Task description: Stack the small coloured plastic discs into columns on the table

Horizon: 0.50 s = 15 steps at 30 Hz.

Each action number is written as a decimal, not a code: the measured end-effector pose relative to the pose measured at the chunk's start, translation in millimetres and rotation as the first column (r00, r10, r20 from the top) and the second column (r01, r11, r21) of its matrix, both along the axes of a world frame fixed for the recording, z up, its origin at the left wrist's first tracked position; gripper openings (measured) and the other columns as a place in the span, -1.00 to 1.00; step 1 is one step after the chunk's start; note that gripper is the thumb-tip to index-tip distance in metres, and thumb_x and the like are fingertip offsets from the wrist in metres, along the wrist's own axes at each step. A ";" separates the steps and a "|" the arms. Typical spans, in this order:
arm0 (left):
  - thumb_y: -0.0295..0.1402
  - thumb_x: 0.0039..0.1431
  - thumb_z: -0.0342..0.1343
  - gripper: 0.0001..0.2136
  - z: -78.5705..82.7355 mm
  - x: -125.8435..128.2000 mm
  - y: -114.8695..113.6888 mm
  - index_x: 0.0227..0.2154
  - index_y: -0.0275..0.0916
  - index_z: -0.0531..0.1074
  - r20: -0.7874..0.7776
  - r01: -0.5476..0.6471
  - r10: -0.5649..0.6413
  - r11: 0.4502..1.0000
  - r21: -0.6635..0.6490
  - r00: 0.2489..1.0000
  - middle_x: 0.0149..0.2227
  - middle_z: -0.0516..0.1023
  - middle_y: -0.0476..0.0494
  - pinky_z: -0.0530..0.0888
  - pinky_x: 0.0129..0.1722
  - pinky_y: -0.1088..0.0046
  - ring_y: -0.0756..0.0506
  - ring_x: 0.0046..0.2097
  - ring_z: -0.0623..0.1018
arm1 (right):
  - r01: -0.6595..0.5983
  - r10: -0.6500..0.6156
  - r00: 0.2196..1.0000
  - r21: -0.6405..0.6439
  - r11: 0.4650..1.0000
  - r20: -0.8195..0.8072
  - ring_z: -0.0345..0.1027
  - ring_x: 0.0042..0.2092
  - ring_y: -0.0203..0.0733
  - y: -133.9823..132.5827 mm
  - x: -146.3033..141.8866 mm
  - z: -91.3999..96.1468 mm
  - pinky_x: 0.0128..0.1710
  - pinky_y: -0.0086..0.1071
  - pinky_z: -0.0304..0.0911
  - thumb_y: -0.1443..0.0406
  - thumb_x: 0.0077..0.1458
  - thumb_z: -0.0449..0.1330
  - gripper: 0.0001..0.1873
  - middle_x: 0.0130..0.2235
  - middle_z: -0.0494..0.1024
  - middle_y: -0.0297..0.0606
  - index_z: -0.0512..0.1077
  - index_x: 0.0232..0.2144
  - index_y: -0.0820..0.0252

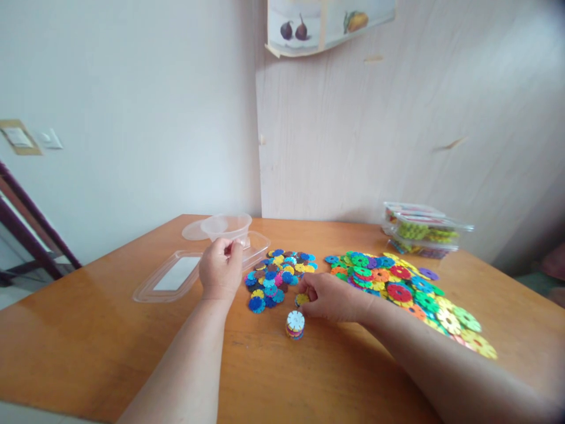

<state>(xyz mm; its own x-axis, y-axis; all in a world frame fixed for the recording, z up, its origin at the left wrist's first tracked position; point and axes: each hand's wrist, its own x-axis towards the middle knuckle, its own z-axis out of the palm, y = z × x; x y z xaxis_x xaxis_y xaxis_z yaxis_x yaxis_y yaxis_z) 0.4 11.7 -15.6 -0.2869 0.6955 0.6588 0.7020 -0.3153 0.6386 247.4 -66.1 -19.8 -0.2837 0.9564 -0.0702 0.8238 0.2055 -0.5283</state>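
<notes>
My right hand point(331, 297) is closed at the fingertips around a small yellow notched plastic disc point(302, 299). Just in front of it, a short stack of notched discs point(295, 324) stands upright on the table, with a pale disc on top. My left hand point(221, 266) is raised near the clear containers, its fingers curled together; what they hold, if anything, is hidden. Between the hands lies a loose pile of small blue, yellow, brown and pink discs point(270, 280).
Larger flower-shaped discs point(399, 293) spread across the right of the wooden table point(110, 335). Clear lidded boxes point(426, 229) stand at the back right. A round clear tub point(227, 224) and a clear rectangular lid point(152, 287) lie at the left. A wall rises behind.
</notes>
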 end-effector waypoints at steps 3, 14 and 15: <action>-0.14 0.17 0.05 -0.76 0.0 -0.5 0.6 -0.49 -0.17 0.41 -0.006 -0.001 0.000 1.000 -0.018 1.000 -0.47 0.54 -0.02 0.27 -0.38 0.43 -0.08 -0.37 0.50 | -0.018 0.018 1.000 0.027 0.999 -0.016 0.31 -0.38 -0.31 0.1 -0.7 -2.8 -0.48 -0.47 0.02 0.22 -0.05 0.30 -0.74 -0.38 0.49 -0.40 0.43 -0.26 0.14; -0.11 0.18 0.04 -0.74 -0.3 -0.6 0.3 -0.47 -0.17 0.41 -0.013 0.010 -0.010 1.000 -0.014 1.000 -0.46 0.54 -0.04 0.26 -0.37 0.43 -0.09 -0.36 0.50 | 0.255 -0.264 0.965 0.212 0.943 0.012 0.35 -0.38 -0.25 5.7 16.6 17.7 -0.43 -0.43 0.07 0.30 0.07 0.15 -0.82 -0.41 0.54 -0.30 0.48 -0.25 0.19; -0.11 0.19 0.03 -0.73 -0.6 -0.2 0.4 -0.47 -0.17 0.41 -0.016 0.012 -0.012 1.000 -0.012 1.000 -0.46 0.54 -0.04 0.25 -0.37 0.43 -0.09 -0.36 0.50 | 0.277 -0.293 0.956 0.240 0.930 0.032 0.37 -0.36 -0.23 6.4 19.0 18.1 -0.41 -0.42 0.09 0.31 0.08 0.12 -0.81 -0.39 0.57 -0.28 0.48 -0.24 0.19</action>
<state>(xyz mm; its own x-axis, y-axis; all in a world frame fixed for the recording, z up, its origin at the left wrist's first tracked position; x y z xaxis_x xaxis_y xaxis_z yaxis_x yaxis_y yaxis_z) 0.1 12.1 -16.2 -0.2679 0.7066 0.6549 0.7087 -0.3160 0.6308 266.4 -59.7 -1.7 0.0011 0.9883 0.1526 0.8969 0.0665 -0.4371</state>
